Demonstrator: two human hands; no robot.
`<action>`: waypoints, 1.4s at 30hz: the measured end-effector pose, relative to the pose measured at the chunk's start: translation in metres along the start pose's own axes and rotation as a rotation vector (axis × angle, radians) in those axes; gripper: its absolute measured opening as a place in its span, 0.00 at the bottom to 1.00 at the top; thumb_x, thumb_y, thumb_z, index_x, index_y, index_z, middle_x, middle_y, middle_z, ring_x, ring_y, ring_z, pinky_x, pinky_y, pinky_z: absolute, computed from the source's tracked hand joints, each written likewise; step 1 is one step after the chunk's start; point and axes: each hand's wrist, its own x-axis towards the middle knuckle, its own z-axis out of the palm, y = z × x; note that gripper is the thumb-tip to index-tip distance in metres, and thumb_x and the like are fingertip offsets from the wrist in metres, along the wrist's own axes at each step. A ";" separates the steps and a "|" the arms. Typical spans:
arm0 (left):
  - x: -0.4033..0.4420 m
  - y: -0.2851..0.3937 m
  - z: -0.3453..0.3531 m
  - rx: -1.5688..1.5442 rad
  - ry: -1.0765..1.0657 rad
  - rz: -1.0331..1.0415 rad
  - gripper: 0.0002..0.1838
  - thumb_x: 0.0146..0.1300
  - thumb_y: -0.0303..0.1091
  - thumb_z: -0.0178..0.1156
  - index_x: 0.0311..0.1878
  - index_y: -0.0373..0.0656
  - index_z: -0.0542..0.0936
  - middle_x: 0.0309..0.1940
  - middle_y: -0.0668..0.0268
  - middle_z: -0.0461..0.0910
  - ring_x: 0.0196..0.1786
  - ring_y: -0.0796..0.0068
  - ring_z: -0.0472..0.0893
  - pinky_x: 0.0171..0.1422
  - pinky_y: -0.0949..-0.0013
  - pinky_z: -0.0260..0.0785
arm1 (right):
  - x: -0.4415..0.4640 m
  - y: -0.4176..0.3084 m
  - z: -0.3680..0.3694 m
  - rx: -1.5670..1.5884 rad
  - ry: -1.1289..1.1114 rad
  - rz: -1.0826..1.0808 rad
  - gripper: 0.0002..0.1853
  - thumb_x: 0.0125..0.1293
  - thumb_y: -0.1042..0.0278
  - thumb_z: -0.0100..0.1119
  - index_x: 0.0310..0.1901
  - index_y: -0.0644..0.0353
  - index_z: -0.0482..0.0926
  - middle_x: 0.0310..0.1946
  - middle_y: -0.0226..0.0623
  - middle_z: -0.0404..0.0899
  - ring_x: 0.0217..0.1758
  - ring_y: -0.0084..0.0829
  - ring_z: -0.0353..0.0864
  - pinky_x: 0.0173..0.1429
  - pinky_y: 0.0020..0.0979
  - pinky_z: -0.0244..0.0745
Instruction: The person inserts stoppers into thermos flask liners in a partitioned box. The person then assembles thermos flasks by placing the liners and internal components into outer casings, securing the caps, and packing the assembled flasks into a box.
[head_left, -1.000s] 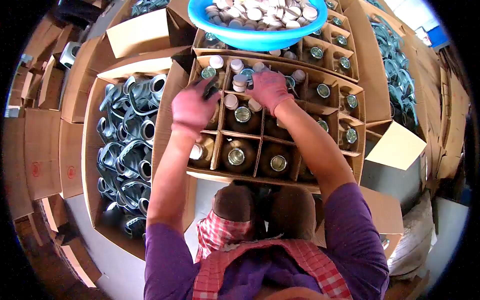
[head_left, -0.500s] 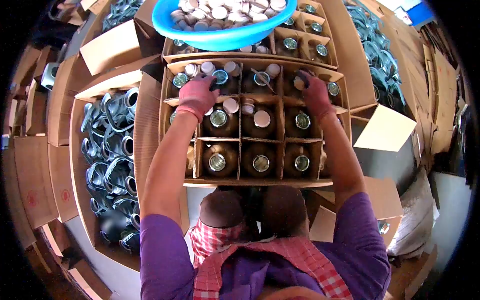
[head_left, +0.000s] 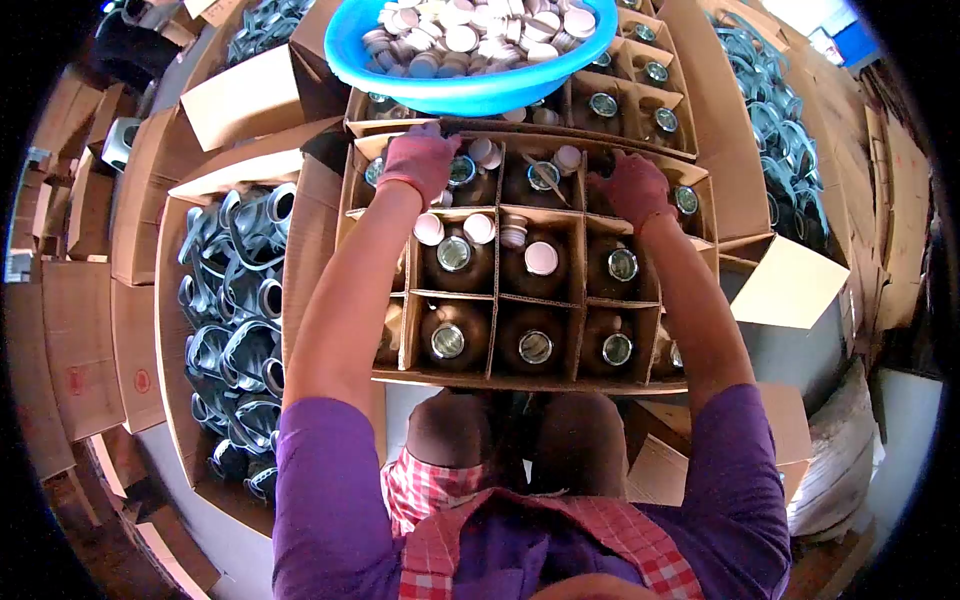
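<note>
Left hand (head_left: 422, 168), pink glove, is over the far-left part of the divided box (head_left: 480, 381), fingers bent down. Can't make out if they grip anything; a bottle mouth shows just beside it on each side. Right hand (head_left: 635, 192), same glove, is over the far-right part, fingers curled, tips down in the cell. Grip hidden, can't say.

Bottles (head_left: 447, 341) stand upright in the cardboard cells, mouths up, in three rows. Center bottle has a cap (head_left: 541, 258) sitting over its mouth; near-row mouths in the middle are uncovered. Loose caps (head_left: 479, 229) lie by the bottle necks in the far and middle rows. A thin strip (head_left: 554, 182) lies across the far-center bottle's mouth.

In the way: blue basin (head_left: 470, 103), heaped with more caps, sits on the far box (head_left: 682, 110) and covers much of its left side. Gloves and forearms block the outer cells.

Left: open carton (head_left: 176, 330) of gray plastic handles (head_left: 240, 290). Far right: carton with similar bluish handles (head_left: 765, 105), pale flap (head_left: 790, 285) sticking out toward the near side. White sack (head_left: 832, 465) near right.
</note>
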 end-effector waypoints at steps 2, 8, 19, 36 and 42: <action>0.009 0.003 -0.004 -0.197 -0.026 -0.107 0.15 0.63 0.36 0.52 0.54 0.52 0.77 0.49 0.56 0.75 0.55 0.56 0.76 0.55 0.56 0.71 | -0.004 -0.026 -0.014 0.027 0.231 -0.213 0.21 0.58 0.49 0.59 0.48 0.53 0.78 0.43 0.46 0.79 0.49 0.48 0.78 0.52 0.45 0.74; 0.005 -0.013 0.001 0.126 0.003 0.200 0.13 0.62 0.35 0.51 0.48 0.49 0.80 0.45 0.55 0.79 0.48 0.53 0.80 0.50 0.57 0.74 | 0.028 -0.142 -0.016 0.003 0.248 -0.643 0.13 0.56 0.66 0.56 0.43 0.56 0.80 0.39 0.46 0.77 0.43 0.44 0.78 0.47 0.43 0.75; -0.021 -0.033 -0.014 -0.503 0.270 -0.247 0.21 0.46 0.35 0.65 0.46 0.44 0.76 0.40 0.56 0.82 0.44 0.59 0.81 0.50 0.60 0.73 | 0.033 -0.148 0.006 -0.035 0.245 -0.519 0.20 0.51 0.64 0.65 0.47 0.55 0.77 0.47 0.46 0.73 0.49 0.46 0.74 0.48 0.44 0.74; -0.156 -0.056 0.095 0.020 0.002 -0.042 0.29 0.54 0.27 0.51 0.64 0.43 0.67 0.63 0.48 0.66 0.61 0.50 0.71 0.63 0.57 0.67 | -0.169 0.028 -0.008 0.387 0.243 0.071 0.29 0.51 0.59 0.71 0.55 0.56 0.75 0.46 0.47 0.77 0.48 0.45 0.78 0.50 0.38 0.74; -0.155 -0.046 0.022 -0.332 -0.014 -0.377 0.26 0.56 0.23 0.47 0.59 0.49 0.73 0.57 0.55 0.74 0.54 0.49 0.76 0.58 0.57 0.70 | -0.142 0.006 0.035 0.166 0.287 -0.157 0.25 0.56 0.59 0.64 0.53 0.58 0.69 0.52 0.54 0.71 0.51 0.54 0.73 0.53 0.45 0.72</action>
